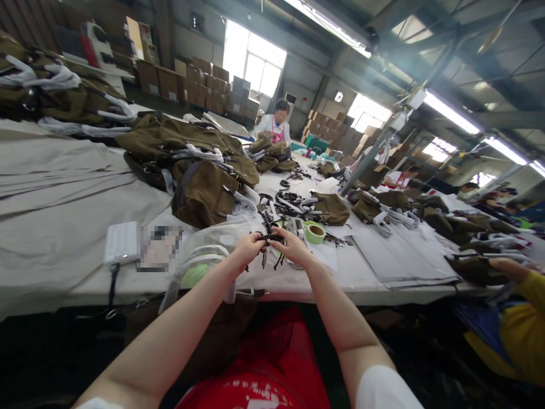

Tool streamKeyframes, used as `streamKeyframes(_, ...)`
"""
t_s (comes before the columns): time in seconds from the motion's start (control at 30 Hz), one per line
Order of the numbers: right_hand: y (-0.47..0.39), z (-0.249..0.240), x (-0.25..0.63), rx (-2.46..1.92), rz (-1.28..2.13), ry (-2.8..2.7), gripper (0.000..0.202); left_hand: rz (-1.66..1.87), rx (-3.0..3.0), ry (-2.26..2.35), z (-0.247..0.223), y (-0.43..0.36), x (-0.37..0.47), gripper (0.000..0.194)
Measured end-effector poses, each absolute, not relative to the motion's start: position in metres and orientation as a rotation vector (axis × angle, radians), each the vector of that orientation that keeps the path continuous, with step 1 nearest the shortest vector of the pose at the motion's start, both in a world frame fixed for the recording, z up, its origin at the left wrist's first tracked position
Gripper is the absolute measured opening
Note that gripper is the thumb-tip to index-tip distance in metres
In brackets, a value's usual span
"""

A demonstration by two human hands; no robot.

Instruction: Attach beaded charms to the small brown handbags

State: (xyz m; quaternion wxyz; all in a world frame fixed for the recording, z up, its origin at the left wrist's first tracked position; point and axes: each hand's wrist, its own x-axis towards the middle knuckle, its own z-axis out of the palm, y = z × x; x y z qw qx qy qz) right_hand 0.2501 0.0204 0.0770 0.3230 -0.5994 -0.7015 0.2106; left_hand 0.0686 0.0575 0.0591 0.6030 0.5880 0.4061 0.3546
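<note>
Between my two hands, a dark braided cord (271,237) with dangling ends is stretched just above the front part of the table. My left hand (247,250) pinches its left end, and my right hand (293,245) pinches the right end. Small dangling pieces hang under the cord, too small to make out. Right behind it lies a pile of dark cords and straps (289,201). A roll of green tape (315,233) sits just right of my right hand. Clear plastic wrapping (213,241) lies next to my left hand.
Olive-brown bags (204,193) are heaped at the left, with more bags (383,204) at the right. A white power bank (121,243) with a cable lies at the front left. A co-worker (275,125) sits across the table; a yellow sleeve (532,292) shows at the right.
</note>
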Motion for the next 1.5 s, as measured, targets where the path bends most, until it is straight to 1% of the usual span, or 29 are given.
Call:
streamKeyframes(0.07,0.016,0.074,0.247,-1.551,0.557,-1.894,0.027,0.826,1.400,0.927,0.060,0.054,0.070,0.024)
streamKeyframes(0.1,0.014,0.073,0.248,-1.573,0.538,-1.855,0.027,0.831,1.417,0.932,0.060,0.051,0.068,0.025)
streamKeyframes(0.2,0.011,0.071,0.256,-1.643,0.447,-1.557,0.034,0.851,1.456,0.973,0.061,0.043,0.056,0.032)
streamKeyframes(0.3,0.005,0.071,0.265,-1.629,0.435,-1.280,0.037,0.876,1.492,1.003,0.064,0.040,0.047,0.037)
streamKeyframes(0.47,-0.015,0.071,0.268,-1.497,0.491,-1.086,0.039,0.838,1.619,1.027,0.075,0.050,0.057,0.049)
streamKeyframes(0.6,-0.056,0.079,0.258,-1.320,0.675,-0.970,0.036,0.868,1.846,1.027,0.087,0.028,0.058,0.066)
streamKeyframes(0.67,-0.084,0.084,0.247,-1.244,0.828,-0.958,0.032,0.919,2.060,0.913,0.091,0.002,0.052,0.073)
streamKeyframes(0.73,-0.110,0.088,0.234,-1.200,0.995,-0.948,0.031,0.879,2.156,0.760,0.091,-0.026,0.046,0.078)
streamKeyframes(0.77,-0.120,0.089,0.227,-1.190,1.072,-0.941,0.032,0.819,2.123,0.695,0.088,-0.038,0.043,0.077)
streamKeyframes(0.8,-0.129,0.088,0.221,-1.189,1.135,-0.931,0.032,0.741,2.048,0.637,0.084,-0.049,0.040,0.072)
streamKeyframes(0.9,-0.144,0.077,0.212,-1.205,1.258,-0.891,0.033,0.516,1.686,0.523,0.065,-0.068,0.031,0.044)
streamKeyframes(0.97,-0.151,0.065,0.211,-1.215,1.295,-0.849,0.031,0.414,1.432,0.535,0.051,-0.075,0.023,0.032)
streamKeyframes(1.0,-0.153,0.059,0.212,-1.215,1.305,-0.827,0.030,0.387,1.328,0.562,0.046,-0.077,0.019,0.031)
streamKeyframes(1.13,-0.156,0.045,0.213,-1.231,1.353,-0.770,0.032,0.366,1.112,0.641,0.038,-0.080,0.004,0.040)
streamKeyframes(1.23,-0.155,0.043,0.210,-1.247,1.411,-0.776,0.033,0.345,1.067,0.634,0.042,-0.078,-0.002,0.045)
streamKeyframes(1.4,-0.153,0.045,0.198,-1.232,1.466,-0.812,0.033,0.390,1.037,0.617,0.044,-0.078,0.002,0.040)
streamKeyframes(1.5,-0.155,0.046,0.192,-1.213,1.493,-0.832,0.031,0.487,1.078,0.653,0.037,-0.078,0.006,0.047)
